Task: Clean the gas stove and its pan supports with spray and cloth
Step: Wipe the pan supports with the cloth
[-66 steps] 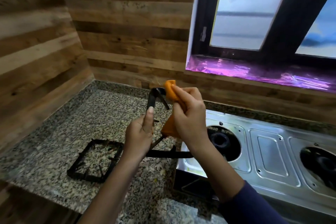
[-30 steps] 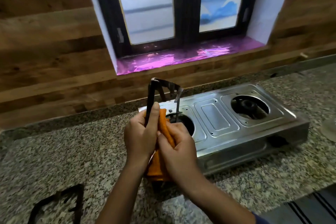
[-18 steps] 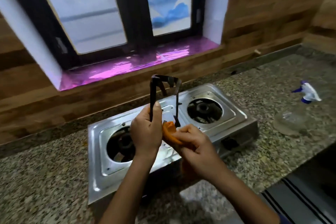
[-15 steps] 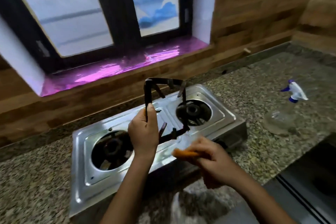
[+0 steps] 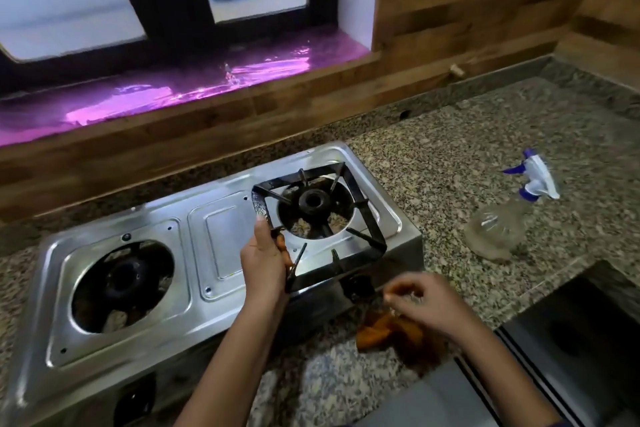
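A steel two-burner gas stove (image 5: 221,239) stands on the granite counter. A black square pan support (image 5: 367,215) lies over the right burner, and my left hand (image 5: 265,263) grips its front-left corner. The left burner (image 5: 121,281) has no support on it. My right hand (image 5: 429,305) hovers low in front of the stove with fingers loosely curled, blurred. The orange cloth (image 5: 384,333) lies crumpled on the counter directly beneath it; whether the fingers still hold it is hidden.
A clear spray bottle (image 5: 498,229) with a blue-and-white trigger head lies on its side on the counter to the right of the stove. A dark sink (image 5: 571,340) drops away at the lower right. A wood-panelled wall and a window sill run behind.
My left hand has lowered the upright pan support flat onto the right burner. My right hand has come away from the support and dropped with the cloth to the counter. My view swung right.
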Demonstrator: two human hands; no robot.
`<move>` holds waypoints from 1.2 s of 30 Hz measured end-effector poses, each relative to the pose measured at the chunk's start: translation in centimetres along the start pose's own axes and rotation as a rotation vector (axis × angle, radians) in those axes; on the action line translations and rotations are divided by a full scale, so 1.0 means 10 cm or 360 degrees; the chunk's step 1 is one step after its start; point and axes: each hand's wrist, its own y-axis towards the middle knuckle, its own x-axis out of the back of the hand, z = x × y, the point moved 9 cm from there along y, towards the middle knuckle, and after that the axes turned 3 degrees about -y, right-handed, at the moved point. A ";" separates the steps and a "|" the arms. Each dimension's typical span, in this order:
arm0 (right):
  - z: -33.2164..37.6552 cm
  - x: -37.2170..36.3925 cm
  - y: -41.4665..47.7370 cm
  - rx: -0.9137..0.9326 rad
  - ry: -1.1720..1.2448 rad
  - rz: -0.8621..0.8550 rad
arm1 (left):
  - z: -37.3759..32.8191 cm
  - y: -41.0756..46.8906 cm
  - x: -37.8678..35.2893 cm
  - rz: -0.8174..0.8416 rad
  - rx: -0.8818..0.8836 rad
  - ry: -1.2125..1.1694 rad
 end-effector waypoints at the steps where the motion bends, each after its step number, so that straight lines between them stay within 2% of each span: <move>1: 0.09 0.15 0.05 -0.0008 0.0232 -0.0129 | 0.07 -0.02 -0.01 -0.0012 0.0056 -0.0007; 3: 0.22 0.28 0.17 -0.0107 0.0882 -0.0266 | 0.15 -0.05 -0.05 -0.0007 0.0140 -0.0005; 5: 0.34 0.22 0.29 -0.0205 0.1353 -0.0194 | 0.21 -0.07 -0.07 -0.0011 0.0191 -0.0013; 9: 0.41 0.10 0.48 -0.0252 0.1253 -0.0171 | 0.16 -0.07 -0.12 0.0000 0.0125 0.0092; 14: 0.38 0.13 0.67 -0.0273 0.1315 -0.0334 | 0.14 0.04 -0.29 0.0304 0.0149 0.0438; 20: 0.39 0.24 0.94 -0.0262 0.1299 -0.0463 | 0.09 0.10 -0.39 0.0510 0.0436 0.0242; 25: 0.32 0.22 1.20 -0.0337 0.1349 -0.0489 | 0.07 0.18 -0.46 0.0474 0.0505 0.0009; 30: 0.26 0.17 1.28 -0.0386 0.1343 -0.0531 | 0.15 0.28 -0.44 0.0483 0.0492 0.0089; 33: 0.25 0.19 1.30 -0.0391 0.1318 -0.0581 | 0.15 0.35 -0.43 0.0500 0.0372 0.0182; 36: 0.30 0.22 1.30 -0.0378 0.1310 -0.0581 | 0.14 0.41 -0.35 0.0361 0.0261 0.0296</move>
